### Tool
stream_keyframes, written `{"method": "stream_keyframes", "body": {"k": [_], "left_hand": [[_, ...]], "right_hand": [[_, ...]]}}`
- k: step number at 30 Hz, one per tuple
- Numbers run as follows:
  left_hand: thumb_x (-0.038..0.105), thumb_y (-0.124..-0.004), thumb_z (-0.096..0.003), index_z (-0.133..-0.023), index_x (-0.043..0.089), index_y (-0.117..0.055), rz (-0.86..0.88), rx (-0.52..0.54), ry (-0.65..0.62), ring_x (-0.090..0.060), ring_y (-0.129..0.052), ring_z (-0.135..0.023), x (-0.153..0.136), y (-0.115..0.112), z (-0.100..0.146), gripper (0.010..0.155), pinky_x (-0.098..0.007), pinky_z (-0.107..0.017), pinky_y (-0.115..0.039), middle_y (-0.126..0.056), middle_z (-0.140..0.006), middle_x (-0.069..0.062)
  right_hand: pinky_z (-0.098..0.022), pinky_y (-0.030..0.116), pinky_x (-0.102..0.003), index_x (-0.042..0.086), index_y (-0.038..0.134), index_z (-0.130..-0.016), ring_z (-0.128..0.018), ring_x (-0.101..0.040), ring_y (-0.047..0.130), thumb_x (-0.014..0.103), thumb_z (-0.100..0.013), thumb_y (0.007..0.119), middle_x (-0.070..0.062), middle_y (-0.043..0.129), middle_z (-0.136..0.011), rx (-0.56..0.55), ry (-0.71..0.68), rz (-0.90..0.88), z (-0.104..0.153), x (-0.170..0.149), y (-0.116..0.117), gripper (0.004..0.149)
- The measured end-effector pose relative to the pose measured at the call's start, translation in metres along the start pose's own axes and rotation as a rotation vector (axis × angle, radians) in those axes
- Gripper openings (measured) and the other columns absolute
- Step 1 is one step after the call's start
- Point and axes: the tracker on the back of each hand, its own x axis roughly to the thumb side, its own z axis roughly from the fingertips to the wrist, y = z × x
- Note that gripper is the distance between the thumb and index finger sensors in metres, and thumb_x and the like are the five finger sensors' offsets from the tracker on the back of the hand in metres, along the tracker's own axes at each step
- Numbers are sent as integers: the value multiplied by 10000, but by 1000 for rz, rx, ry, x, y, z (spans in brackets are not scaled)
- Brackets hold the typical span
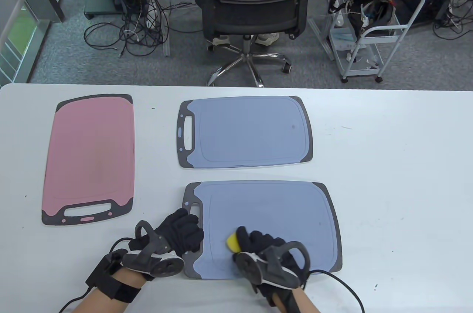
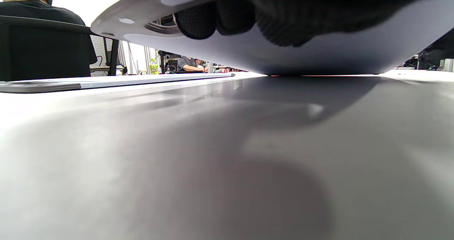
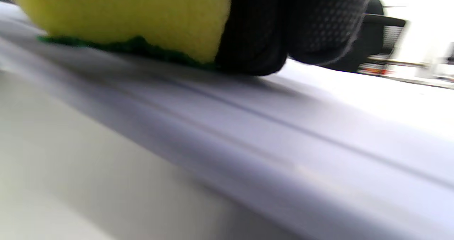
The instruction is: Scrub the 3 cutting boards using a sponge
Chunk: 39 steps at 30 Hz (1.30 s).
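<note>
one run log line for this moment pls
step: scrubbing near blue cutting board | right hand: grips yellow sponge on board | left hand: holds board's handle end | pink board, far blue board: untouched

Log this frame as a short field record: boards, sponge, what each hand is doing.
boards: three flat on the white table: pink board at left, far blue board, near blue board
sponge: yellow sponge, green scrub face down on the near blue board
right hand: grips the sponge
left hand: fingers curl round the near board's handle end, that edge lifted
</note>
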Motion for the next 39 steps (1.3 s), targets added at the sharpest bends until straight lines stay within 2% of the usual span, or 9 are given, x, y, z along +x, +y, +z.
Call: {"method": "stream_keyframes", "body": {"k": [4,7,9,14,18,22,26,34,39], "left_hand": [[417,-802,-600,-950,270,-540,-9,2,-3,-257,-698,-1026,1,0,0,461,-574,-778,-540,-721,-946,50],[413,-798,-604,-949,273,-542,-3,6,-4,-260,-695,-1027,1,0,0,452,-577,-778,-536,-720,-947,47],[409,-798,-602,-941,273,-551,1,27,2,-261,-698,-1025,2,1,1,440,-580,-778,-536,-726,-939,37],[404,-801,-601,-938,273,-556,21,25,7,-260,-693,-1028,-1,0,0,437,-578,-779,-529,-726,-938,43],[408,-805,-598,-938,276,-561,19,25,6,-257,-701,-1025,-1,0,0,439,-575,-779,-536,-732,-937,40],[409,-808,-597,-935,271,-571,17,28,6,-254,-705,-1024,-1,0,1,435,-573,-779,-541,-736,-937,38],[415,-808,-596,-938,277,-565,14,30,4,-252,-710,-1022,0,1,1,442,-572,-777,-546,-738,-934,54],[409,-802,-600,-941,275,-555,0,23,6,-256,-700,-1025,1,1,0,442,-575,-778,-538,-730,-938,53],[406,-798,-601,-943,273,-549,-6,13,11,-259,-694,-1028,2,1,-1,443,-575,-779,-533,-725,-942,39]], "right_hand": [[-457,790,-442,149,617,-1037,-524,-214,900,550,-482,692,-113,792,-814,42,381,-43,38,-106,21,689],[-455,786,-451,134,615,-1040,-528,-230,902,541,-489,701,-128,799,-817,94,574,-86,57,-150,29,690],[-453,783,-459,98,621,-1034,-525,-241,903,525,-496,715,-145,803,-811,88,569,-136,54,-149,28,694],[-451,798,-436,104,630,-1025,-517,-207,906,540,-491,695,-130,804,-794,21,218,-33,12,-63,10,693],[-461,788,-435,132,627,-1030,-520,-201,893,554,-483,700,-119,792,-800,-37,-178,-98,-17,58,-13,695],[-460,805,-419,142,627,-1028,-519,-180,906,568,-480,679,-93,803,-798,-75,-293,5,-21,98,-22,696],[-464,798,-427,170,616,-1038,-530,-194,903,568,-480,682,-92,794,-817,-23,-128,-32,-14,49,-13,688],[-454,787,-451,135,619,-1039,-524,-229,903,542,-487,703,-127,799,-813,95,566,-65,60,-139,27,690],[-441,790,-455,62,647,-1012,-500,-232,909,509,-490,713,-160,814,-780,54,497,-22,51,-122,24,691]]}}
